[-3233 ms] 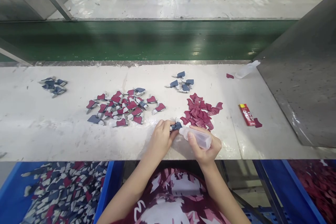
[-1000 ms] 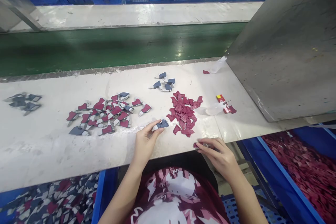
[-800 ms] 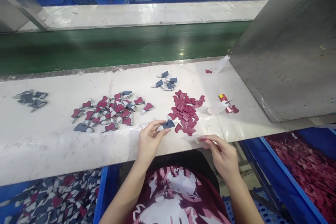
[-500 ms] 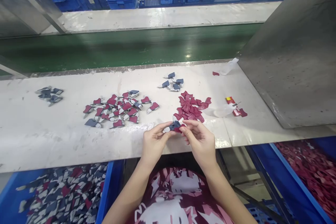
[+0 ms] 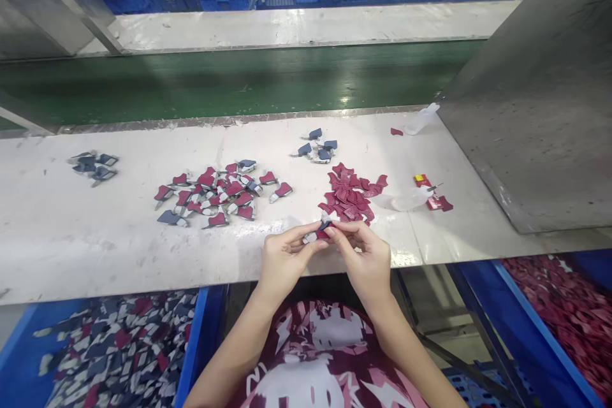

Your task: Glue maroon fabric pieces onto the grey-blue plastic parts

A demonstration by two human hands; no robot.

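Your left hand (image 5: 285, 260) and right hand (image 5: 366, 258) had fingers pinched on one navy-white-maroon piece (image 5: 320, 231), beside the maroon pile (image 5: 348, 194).

I saw a white counter (image 5: 109, 236), green belt (image 5: 268, 80) along its far edge, plain maroon pieces (image 5: 348, 194), and a held piece (image 5: 322, 234) in navy, pale grey and maroon. Past the near edge, the shirt (image 5: 335, 330) showed a white-and-pink pattern on maroon.
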